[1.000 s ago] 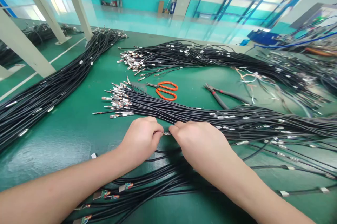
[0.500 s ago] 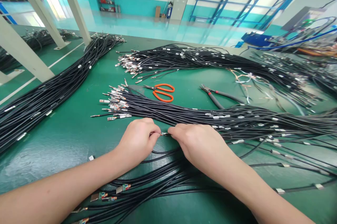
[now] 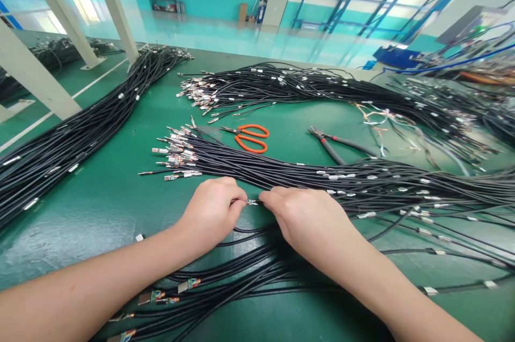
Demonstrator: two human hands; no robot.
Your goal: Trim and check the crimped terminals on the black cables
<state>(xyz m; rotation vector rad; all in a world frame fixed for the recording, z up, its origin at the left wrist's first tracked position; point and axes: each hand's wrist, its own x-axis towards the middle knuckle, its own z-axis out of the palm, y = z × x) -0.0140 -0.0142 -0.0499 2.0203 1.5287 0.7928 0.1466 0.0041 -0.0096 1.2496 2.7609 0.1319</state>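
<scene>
Between my two hands a small metal-tipped cable end [image 3: 252, 202] shows, with the fingertips pinched at both sides of it. My left hand [image 3: 215, 205] is closed on its tip side, thumb against forefinger. My right hand [image 3: 303, 213] is closed on the black cable just behind the end; its fingers partly hide the cable. Right behind my hands lies a bundle of black cables [image 3: 257, 168] with bare connector ends [image 3: 179, 151] at its left. Nearer to me, loose black cables [image 3: 241, 264] pass under my wrists, several ending in USB-like plugs with green boards [image 3: 189, 284].
Orange-handled scissors [image 3: 252, 138] and grey-handled cutting pliers [image 3: 341, 143] lie behind the near bundle. Farther back is another cable bundle [image 3: 306, 84], with stripped wire scraps [image 3: 380, 117] beside it. A long bundle [image 3: 92, 122] runs along the left by pale posts [image 3: 115, 9].
The view has shifted slightly. Both hands keep their pinch, and a little more of the metal cable end shows between the fingertips.
</scene>
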